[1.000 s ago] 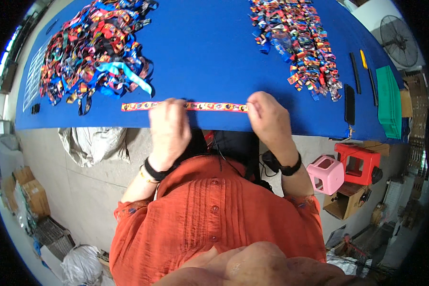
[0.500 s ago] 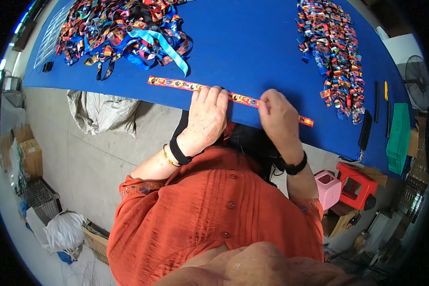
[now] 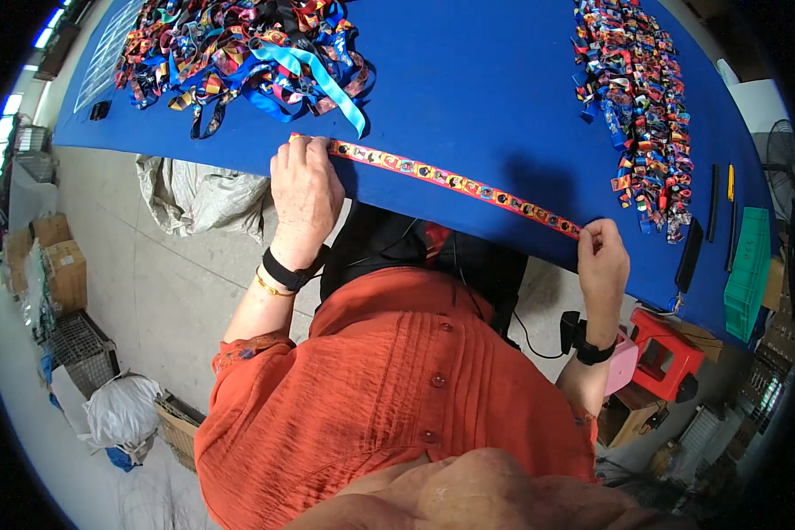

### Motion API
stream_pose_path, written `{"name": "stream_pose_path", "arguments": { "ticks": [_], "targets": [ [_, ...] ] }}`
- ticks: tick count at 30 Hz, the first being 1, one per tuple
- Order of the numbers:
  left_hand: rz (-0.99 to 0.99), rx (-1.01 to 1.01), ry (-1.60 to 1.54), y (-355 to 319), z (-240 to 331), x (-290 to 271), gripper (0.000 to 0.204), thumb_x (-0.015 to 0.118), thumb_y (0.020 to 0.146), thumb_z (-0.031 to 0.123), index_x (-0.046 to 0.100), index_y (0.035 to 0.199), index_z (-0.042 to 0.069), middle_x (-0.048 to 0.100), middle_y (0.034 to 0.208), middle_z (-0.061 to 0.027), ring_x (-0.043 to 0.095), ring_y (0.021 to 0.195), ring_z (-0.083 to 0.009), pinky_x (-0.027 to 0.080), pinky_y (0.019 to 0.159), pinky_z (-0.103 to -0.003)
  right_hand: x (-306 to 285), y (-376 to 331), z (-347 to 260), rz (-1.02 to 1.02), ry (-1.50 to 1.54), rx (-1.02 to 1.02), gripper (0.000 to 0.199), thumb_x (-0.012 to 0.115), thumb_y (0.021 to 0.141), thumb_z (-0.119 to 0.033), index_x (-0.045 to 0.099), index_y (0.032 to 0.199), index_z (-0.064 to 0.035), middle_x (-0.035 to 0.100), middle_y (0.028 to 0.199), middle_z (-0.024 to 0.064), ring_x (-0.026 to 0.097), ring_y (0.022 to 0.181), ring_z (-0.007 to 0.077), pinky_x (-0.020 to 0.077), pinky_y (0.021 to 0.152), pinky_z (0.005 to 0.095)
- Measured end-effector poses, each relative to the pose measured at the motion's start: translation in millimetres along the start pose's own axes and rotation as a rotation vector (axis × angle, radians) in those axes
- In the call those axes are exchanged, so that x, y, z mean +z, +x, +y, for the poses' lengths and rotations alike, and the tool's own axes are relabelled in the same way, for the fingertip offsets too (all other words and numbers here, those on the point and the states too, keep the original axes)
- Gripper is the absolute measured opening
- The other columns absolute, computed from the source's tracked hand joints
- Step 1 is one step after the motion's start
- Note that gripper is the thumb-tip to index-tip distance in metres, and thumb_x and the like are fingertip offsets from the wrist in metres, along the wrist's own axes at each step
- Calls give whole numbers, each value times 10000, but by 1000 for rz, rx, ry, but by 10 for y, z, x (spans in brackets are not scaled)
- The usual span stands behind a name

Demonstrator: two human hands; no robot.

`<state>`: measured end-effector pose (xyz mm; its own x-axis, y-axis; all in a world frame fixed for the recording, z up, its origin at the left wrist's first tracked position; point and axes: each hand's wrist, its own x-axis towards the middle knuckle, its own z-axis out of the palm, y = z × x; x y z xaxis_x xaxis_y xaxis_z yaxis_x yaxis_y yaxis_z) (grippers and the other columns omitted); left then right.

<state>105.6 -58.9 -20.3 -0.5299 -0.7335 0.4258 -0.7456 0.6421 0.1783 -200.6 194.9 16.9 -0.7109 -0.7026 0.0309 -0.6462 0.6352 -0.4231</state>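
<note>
A long, narrow printed ribbon [image 3: 450, 181], red-edged with a row of small colourful pictures, stretches straight along the near edge of the blue table. My left hand [image 3: 307, 190] is near its left end, fingers pressed together over it; a short tip shows beyond them. At the other end, my right hand [image 3: 602, 265] pinches the ribbon between thumb and curled fingers, close to the table's edge. Beyond my left hand lies a tangled heap of printed straps [image 3: 230, 66], a light-blue strap [image 3: 322, 84] on top.
Long bunches of folded, printed straps [image 3: 640, 115] lie at the right. Beside them are a black bar [image 3: 690, 254], a yellow-handled tool [image 3: 730, 181] and a green tray [image 3: 746, 274]. Below stand red [image 3: 667, 353] and pink [image 3: 623, 362] stools. A white sack [image 3: 203, 194] lies under the table's left.
My hands have moved apart along the ribbon, left hand to its left end, right hand to its right end. The ribbon's middle is now uncovered.
</note>
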Motion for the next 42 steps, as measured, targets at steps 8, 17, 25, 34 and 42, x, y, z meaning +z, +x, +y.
{"name": "stream_pose_path", "arguments": {
  "ticks": [8,17,25,34,42],
  "targets": [
    [60,-34,81,-9,-238,10,229,584,815,45,644,1036,26,605,983,-145,568,912,-322,436,800,-419,-59,-49,251,99,5,0,103,632,921,-93,572,864,-31,556,662,62,534,593,131,445,564,296],
    [64,-46,50,-11,-290,-20,219,593,828,52,643,1040,40,608,965,-143,572,925,-321,434,797,-426,-69,-43,277,44,34,75,123,606,919,-144,578,882,-30,609,731,141,610,651,290,483,622,395],
    [118,109,-79,-31,94,-154,212,692,814,66,663,1024,62,630,995,-111,576,937,-308,429,826,-414,-110,-75,-6,141,-4,-84,105,616,905,-118,579,856,-33,610,752,149,614,675,325,488,624,402],
    [-44,296,-87,-41,306,-83,318,631,723,76,647,1035,18,604,964,-116,568,941,-298,414,925,-431,231,56,-723,83,151,-343,58,645,877,-90,593,874,-64,628,815,125,637,752,328,513,656,432],
    [-38,330,-43,-16,332,-98,198,620,759,82,632,950,31,583,886,-107,578,916,-289,409,953,-442,755,246,-1508,-82,321,-689,77,619,892,-134,576,879,-72,614,852,140,625,815,351,500,703,465]
  ]
}}
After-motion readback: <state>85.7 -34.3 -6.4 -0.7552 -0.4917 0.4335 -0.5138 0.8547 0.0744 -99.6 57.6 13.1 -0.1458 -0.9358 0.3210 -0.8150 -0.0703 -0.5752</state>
